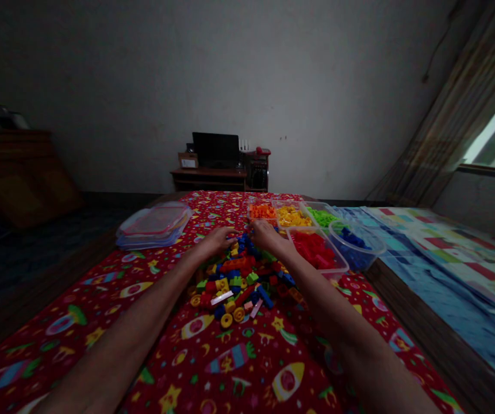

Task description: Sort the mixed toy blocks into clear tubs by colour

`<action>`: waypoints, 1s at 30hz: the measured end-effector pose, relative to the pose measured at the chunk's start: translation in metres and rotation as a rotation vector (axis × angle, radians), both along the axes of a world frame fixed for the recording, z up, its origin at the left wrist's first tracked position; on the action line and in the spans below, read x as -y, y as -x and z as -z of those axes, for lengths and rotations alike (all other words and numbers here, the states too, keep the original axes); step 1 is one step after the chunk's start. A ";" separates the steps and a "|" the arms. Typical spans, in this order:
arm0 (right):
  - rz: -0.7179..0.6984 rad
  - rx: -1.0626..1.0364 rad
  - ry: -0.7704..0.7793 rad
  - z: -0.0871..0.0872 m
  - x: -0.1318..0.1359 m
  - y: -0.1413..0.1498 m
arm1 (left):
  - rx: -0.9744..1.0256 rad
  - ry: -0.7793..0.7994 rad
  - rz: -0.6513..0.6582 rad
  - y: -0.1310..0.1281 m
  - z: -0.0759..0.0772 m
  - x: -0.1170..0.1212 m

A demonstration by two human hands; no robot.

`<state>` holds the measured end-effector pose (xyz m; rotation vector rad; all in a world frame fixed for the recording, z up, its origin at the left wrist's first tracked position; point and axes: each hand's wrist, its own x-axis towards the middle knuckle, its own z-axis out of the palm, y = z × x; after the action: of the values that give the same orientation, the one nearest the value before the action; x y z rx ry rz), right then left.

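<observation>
A heap of small mixed-colour plastic bricks lies on a red cloth with rocket prints. Both my arms stretch out over it. My left hand rests at the far left edge of the heap, fingers curled onto the bricks. My right hand sits at the far right edge, fingers bent down among the bricks. What either hand grips, if anything, is hidden.
Clear tubs hold sorted bricks: orange, yellow, green, red, and a round bowl of blue. Stacked clear lids lie at far left. A patterned mat is at right, a desk with monitor behind.
</observation>
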<state>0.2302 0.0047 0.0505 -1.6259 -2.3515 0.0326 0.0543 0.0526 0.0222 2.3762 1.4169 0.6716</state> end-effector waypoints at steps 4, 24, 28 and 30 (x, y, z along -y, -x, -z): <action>-0.050 0.026 0.106 0.012 -0.023 0.023 | 0.012 0.087 0.120 -0.002 0.011 -0.002; -0.142 -0.344 0.095 -0.006 0.027 -0.023 | 0.483 0.610 0.259 0.005 -0.023 0.038; -0.078 -0.390 0.071 -0.009 0.040 -0.033 | 0.480 0.575 0.308 0.001 -0.026 0.042; -0.074 -0.442 0.082 -0.013 0.046 -0.035 | 0.486 0.505 0.267 -0.002 -0.028 0.046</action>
<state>0.2647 -0.0412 0.0638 -1.3904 -2.0849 0.4596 0.0561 0.0068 0.0504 1.8012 0.9075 0.6628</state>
